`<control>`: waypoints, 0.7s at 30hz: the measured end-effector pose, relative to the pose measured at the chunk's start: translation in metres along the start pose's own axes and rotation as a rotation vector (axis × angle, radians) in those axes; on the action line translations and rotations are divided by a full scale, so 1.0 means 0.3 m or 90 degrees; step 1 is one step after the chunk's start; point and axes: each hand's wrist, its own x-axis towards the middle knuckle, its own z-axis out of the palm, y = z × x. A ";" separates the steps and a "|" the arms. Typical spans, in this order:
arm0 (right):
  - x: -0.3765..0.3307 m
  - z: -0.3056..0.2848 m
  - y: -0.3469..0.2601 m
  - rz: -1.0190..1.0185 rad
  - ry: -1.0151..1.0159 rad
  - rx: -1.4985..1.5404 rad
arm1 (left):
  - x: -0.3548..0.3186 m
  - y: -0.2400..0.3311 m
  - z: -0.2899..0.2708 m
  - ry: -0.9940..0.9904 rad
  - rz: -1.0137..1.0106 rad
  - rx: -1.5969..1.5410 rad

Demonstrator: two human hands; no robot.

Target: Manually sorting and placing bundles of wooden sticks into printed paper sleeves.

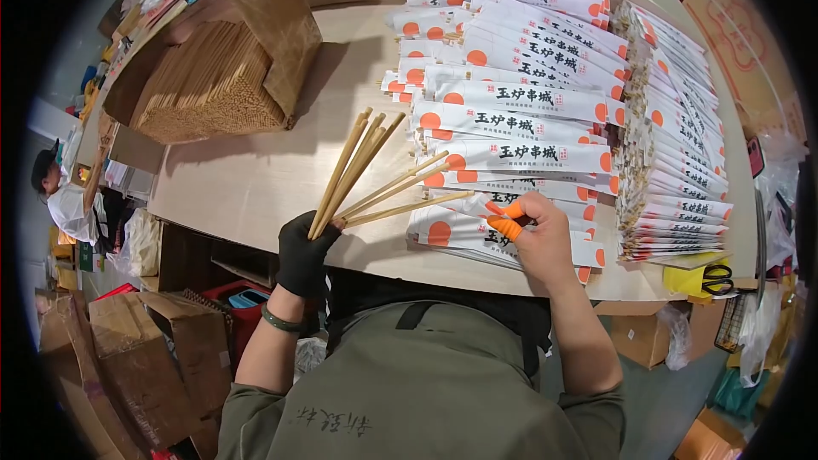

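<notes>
My left hand (304,254), in a black glove that leaves the fingertips bare, is closed around a fanned bunch of wooden chopsticks (356,166). One lower pair of chopsticks (409,208) points right, its tips at the end of a white paper sleeve (479,203). Orange finger covers are on my right hand (535,234), whose thumb and fingers pinch that sleeve; how far the tips reach in cannot be made out. Just beyond and under my right hand lie stacked white chopstick sleeves (511,123) with orange dots and dark print, several with wooden ends showing.
An open cardboard box (294,30) lies at the far left, full of loose chopsticks (209,81). A second tall stack of sleeves (677,140) lines the right side. Black scissors (717,279) rest by yellow paper at the right edge. Another person (72,204) is at far left.
</notes>
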 end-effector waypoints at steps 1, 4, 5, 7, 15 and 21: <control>0.000 -0.001 -0.002 0.000 -0.001 -0.001 | 0.004 0.007 -0.010 -0.021 -0.017 0.015; -0.002 -0.009 -0.013 -0.008 0.007 -0.013 | 0.016 0.038 -0.040 -0.068 -0.042 0.036; -0.001 -0.013 -0.014 -0.018 -0.004 -0.046 | 0.020 0.047 -0.046 -0.093 -0.049 0.042; 0.001 -0.016 -0.024 -0.029 -0.017 -0.079 | 0.028 0.062 -0.053 -0.122 -0.042 0.042; 0.021 0.077 -0.046 -0.539 -0.038 -0.407 | 0.053 0.050 0.030 -0.185 -0.064 -0.161; 0.106 0.138 -0.076 -0.545 0.110 -0.525 | 0.047 0.243 0.264 -0.052 -0.028 -0.457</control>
